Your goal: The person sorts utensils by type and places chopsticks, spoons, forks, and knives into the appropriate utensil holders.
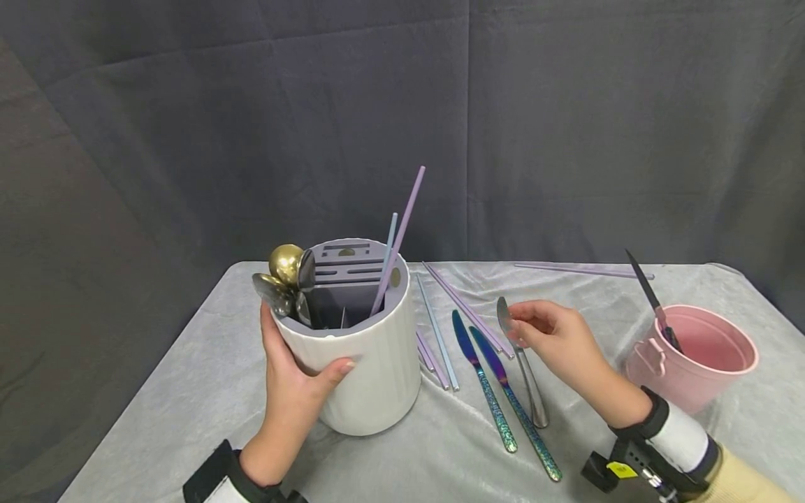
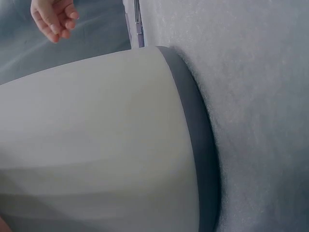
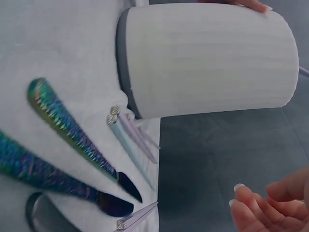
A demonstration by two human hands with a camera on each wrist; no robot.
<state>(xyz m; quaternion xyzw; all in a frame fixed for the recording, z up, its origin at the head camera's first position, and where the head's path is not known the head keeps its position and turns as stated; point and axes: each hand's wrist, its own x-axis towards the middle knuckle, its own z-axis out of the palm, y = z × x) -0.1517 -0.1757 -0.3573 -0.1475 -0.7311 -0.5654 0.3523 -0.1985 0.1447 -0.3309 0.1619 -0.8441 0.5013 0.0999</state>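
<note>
My left hand (image 1: 295, 388) grips the white utensil holder (image 1: 377, 377) from the left, thumb across its front and fingers around the side. Spoons (image 1: 277, 293) with gold and silver bowls stand in the holder's left part. A purple chopstick (image 1: 405, 216) and a blue one (image 1: 390, 241) lean out on the right. My right hand (image 1: 556, 339) hovers over the blade end of a silver table knife (image 1: 531, 384), fingers loosely bent and holding nothing in the right wrist view. That knife lies on the table, beside two iridescent knives (image 1: 484, 381) (image 3: 77, 130).
Purple chopsticks (image 1: 468, 311) and a blue chopstick (image 1: 437, 332) lie right of the holder. Further purple chopsticks (image 1: 581, 270) lie along the back edge. At the right stands a pink bucket (image 1: 666, 377) with a dark-bladed knife (image 1: 644, 283) leaning in it. A grey curtain (image 1: 534, 140) hangs behind.
</note>
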